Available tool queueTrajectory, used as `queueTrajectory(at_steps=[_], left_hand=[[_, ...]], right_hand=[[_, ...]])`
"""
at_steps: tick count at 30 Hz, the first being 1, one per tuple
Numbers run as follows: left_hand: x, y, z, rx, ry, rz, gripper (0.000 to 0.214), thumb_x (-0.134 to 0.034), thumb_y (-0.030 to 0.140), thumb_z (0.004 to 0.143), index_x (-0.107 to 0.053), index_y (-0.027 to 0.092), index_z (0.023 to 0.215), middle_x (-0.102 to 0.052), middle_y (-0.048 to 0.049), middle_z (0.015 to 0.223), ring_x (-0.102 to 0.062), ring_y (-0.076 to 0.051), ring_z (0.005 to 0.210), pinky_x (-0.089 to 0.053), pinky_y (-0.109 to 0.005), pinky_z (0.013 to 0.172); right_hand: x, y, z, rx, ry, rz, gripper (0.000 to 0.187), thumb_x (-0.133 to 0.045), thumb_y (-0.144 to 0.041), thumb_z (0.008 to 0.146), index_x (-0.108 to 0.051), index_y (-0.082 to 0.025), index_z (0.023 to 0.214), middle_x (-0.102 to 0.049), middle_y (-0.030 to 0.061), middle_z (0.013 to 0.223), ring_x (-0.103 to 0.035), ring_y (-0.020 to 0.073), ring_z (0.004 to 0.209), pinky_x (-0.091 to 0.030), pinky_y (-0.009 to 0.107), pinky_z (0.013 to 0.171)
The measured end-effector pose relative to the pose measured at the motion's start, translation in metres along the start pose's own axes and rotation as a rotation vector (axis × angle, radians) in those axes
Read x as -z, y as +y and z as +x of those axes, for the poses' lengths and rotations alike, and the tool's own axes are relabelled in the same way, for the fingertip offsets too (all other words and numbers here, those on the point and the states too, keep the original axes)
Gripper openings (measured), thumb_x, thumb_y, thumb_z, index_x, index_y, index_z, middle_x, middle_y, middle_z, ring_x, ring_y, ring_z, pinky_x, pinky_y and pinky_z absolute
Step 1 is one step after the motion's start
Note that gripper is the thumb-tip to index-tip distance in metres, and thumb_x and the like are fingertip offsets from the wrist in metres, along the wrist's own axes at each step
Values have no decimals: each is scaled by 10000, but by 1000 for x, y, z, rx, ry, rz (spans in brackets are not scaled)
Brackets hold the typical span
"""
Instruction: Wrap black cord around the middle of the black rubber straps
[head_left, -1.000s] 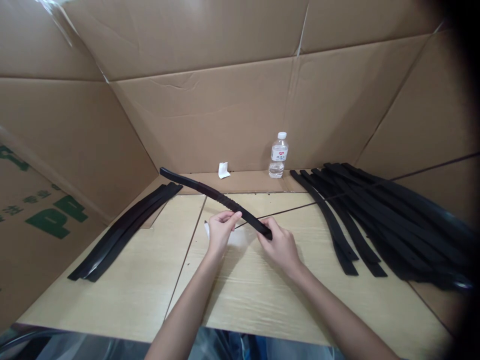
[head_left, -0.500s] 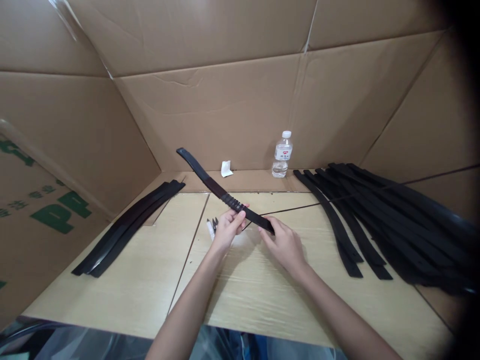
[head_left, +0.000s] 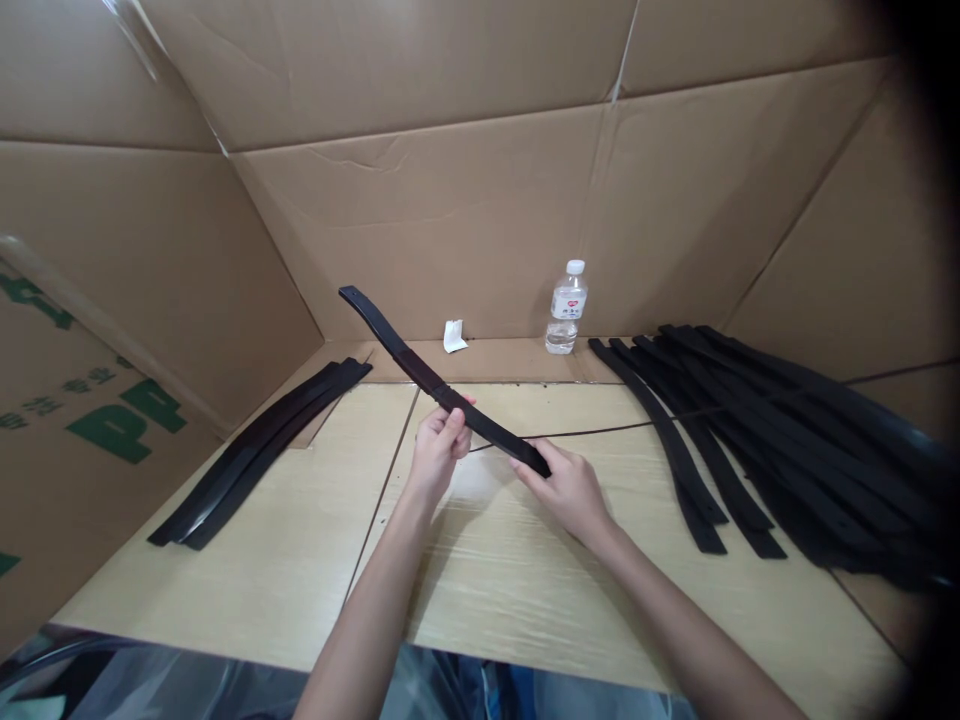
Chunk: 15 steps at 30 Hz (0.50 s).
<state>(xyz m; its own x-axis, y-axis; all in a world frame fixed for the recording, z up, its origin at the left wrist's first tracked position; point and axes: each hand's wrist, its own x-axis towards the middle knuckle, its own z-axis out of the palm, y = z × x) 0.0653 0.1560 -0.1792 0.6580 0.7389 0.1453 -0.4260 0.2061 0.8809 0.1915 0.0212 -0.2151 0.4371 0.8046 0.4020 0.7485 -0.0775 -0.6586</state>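
Observation:
A long, curved black strip [head_left: 495, 430] is held at a slant above the table, its far end raised to the left. My left hand [head_left: 436, 450] pinches it near the middle, thumb on top and fingers curled beneath. At the strip's near end, my right hand [head_left: 568, 492] grips the tip between thumb and fingers. Just beyond my left thumb the strip has a small ridged spot, and a duller dark section lies farther along. A thin dark cord [head_left: 592, 432] runs from behind my hands to the right; where it starts is hidden.
Several black strips [head_left: 712, 420] lie in an overlapping pile on the right, the cord crossing them. Fewer strips [head_left: 262, 450] lie on the left. A water bottle [head_left: 566, 308] and a crumpled white paper [head_left: 454, 337] stand by the back cardboard wall [head_left: 420, 230]. Cardboard also encloses both sides.
The row of dark loops seen around the strip's middle no longer shows; only a small ridge does. My left hand has shifted slightly left, now covering the small white and black items behind it.

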Motion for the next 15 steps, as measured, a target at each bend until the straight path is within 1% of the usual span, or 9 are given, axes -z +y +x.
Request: queueTrajectory(at_steps=[5,10,15], left_hand=[[9,8,2,-34,32,-40,466,-723,477,715,-612,99,965,-193,71,538,-163,-10,437,-95,-176,428],[13,10,2,-53,31,-75,383,-679,442,774,-631,120,976,-179,58,562,-165,-16,455,-119,-166,430],[14,8,2,-59,24,-99,365,-652,442,798,-636,127,982,-188,55,559,-163,-18,455,-128,-162,428]], right_hand=[[1,-2,0,12,-40,-32,246,-519,-443,895,-575,-203,891,-614,-14,718,-564,161,609,-346,253,559],[0,-5,0,18,-51,-22,242,-520,-443,895,-576,-207,897,-599,-18,700,-540,151,582,-341,249,557],[-1,-6,-1,24,-41,-19,231,-522,-436,894,-563,-209,894,-591,-21,695,-545,152,592,-341,248,562]])
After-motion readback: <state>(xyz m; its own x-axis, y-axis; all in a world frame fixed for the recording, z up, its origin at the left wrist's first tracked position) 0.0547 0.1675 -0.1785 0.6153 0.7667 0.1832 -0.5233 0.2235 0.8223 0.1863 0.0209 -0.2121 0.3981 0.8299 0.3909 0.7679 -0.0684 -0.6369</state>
